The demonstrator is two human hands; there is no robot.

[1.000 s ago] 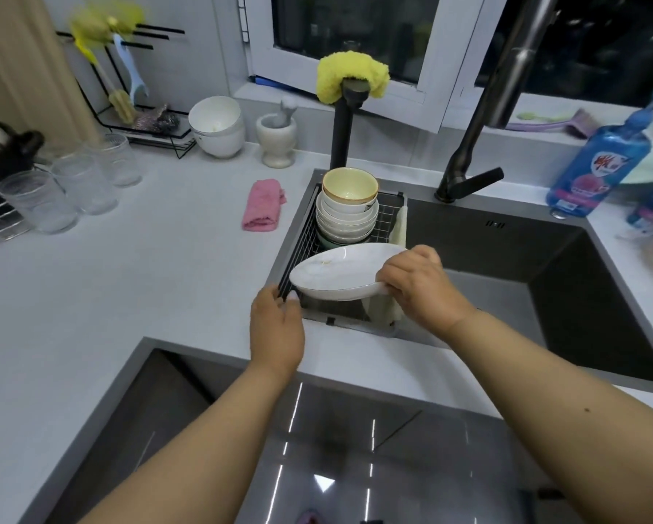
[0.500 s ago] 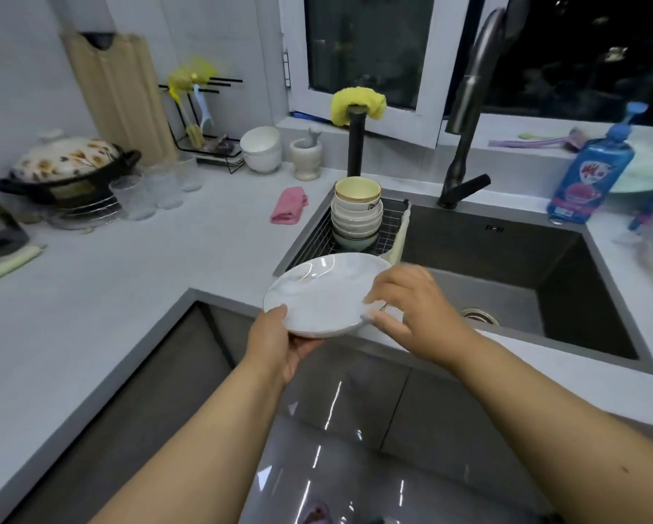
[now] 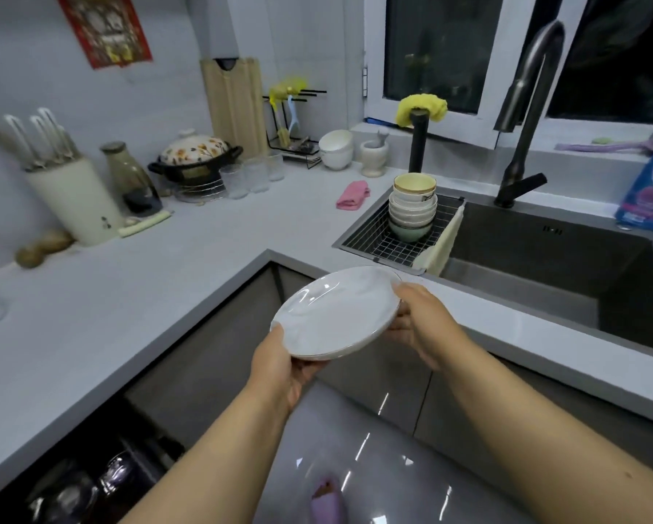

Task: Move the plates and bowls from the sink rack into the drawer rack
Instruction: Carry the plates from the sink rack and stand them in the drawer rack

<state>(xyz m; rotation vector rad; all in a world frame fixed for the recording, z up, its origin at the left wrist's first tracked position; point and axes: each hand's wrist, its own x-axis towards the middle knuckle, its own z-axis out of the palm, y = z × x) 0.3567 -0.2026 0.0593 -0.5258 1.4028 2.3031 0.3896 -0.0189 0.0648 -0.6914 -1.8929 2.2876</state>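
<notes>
Both hands, left (image 3: 279, 366) and right (image 3: 421, 323), gripping white plate (image 3: 336, 313) by opposite rims, face up, tilted left

Both hands hold a white plate (image 3: 336, 313) in front of the counter edge — left hand (image 3: 279, 366) under its near rim, right hand (image 3: 421, 321) gripping the far side; stacked bowls (image 3: 411, 206) sit in the sink rack (image 3: 374, 240); a pink cloth (image 3: 352, 194) lies on the counter (image 3: 128, 296).

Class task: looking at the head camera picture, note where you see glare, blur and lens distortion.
Head view: glare streaks on the round white plate and the glossy grey cabinet fronts; blur softens the open drawer bottom left; wide-angle bending curves the pale grey countertop edges.
</notes>
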